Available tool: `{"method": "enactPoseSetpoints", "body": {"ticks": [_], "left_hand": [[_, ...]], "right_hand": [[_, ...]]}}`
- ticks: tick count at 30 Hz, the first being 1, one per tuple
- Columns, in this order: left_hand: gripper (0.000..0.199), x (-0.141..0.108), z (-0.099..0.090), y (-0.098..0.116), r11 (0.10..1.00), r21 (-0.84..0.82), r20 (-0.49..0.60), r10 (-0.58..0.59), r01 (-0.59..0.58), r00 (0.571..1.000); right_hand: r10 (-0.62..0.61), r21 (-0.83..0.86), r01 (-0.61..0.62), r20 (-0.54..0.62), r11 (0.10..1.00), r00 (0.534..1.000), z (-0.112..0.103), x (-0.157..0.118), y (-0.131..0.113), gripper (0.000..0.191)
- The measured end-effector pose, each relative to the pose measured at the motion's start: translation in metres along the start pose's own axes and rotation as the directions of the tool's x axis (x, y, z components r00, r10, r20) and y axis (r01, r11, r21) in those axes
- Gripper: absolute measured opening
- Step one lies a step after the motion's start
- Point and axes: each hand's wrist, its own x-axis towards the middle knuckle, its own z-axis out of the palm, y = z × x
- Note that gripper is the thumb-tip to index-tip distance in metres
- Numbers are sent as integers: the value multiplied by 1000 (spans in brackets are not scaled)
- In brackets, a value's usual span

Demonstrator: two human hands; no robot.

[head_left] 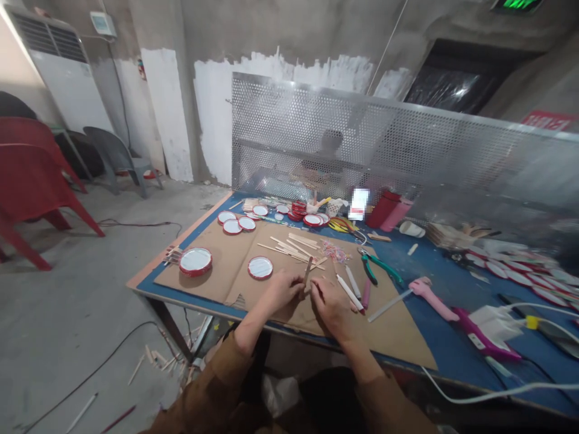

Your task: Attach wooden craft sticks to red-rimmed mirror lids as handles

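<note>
My left hand pinches a narrow brown wooden stick, which stands up steeply from the fingertips. Close beside it, my right hand has its fingers curled together near the stick's lower end; whatever is between them is hidden. Both hands are over a cardboard sheet. Left of them lies a round red-rimmed lid with a pale face. Loose wooden sticks and a tangle of coloured thread-like bits are just beyond. A white marker-like pen lies right of my right hand.
Red-rimmed discs with sticks sit at the left. Green-handled pliers and a pink glue gun with cables lie to the right. A perforated metal panel stands along the back of the blue table.
</note>
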Motion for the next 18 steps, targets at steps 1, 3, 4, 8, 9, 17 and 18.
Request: {"method": "enactPoseSetpoints", "body": {"ticks": [1,3,4,8,9,17,18], "left_hand": [[20,0,1,0,1000,11,-2,9,-9,1000],[18,1,2,-2,999,35,-6,29,-29,1000],[18,1,2,-2,998,44,-8,36,-35,999],[18,0,2,-1,999,33,-55,2,-1,999],[18,0,2,0,1000,12,-67,-10,11,998],[10,0,5,1,992,-108,-167,-85,67,982],[9,0,6,0,995,-82,-160,-77,64,984]], "right_hand": [[-6,12,6,7,1000,1000,-1,0,1,22],[-27,22,26,45,999,999,-1,0,1,24],[-33,15,32,65,999,997,-1,0,1,25],[-55,-32,58,77,998,995,2,0,0,27],[-65,-41,68,74,997,995,3,0,-1,27],[-29,-104,22,-62,994,998,-11,-9,6,24],[1,-120,-11,-83,993,997,-15,-11,10,23]]}}
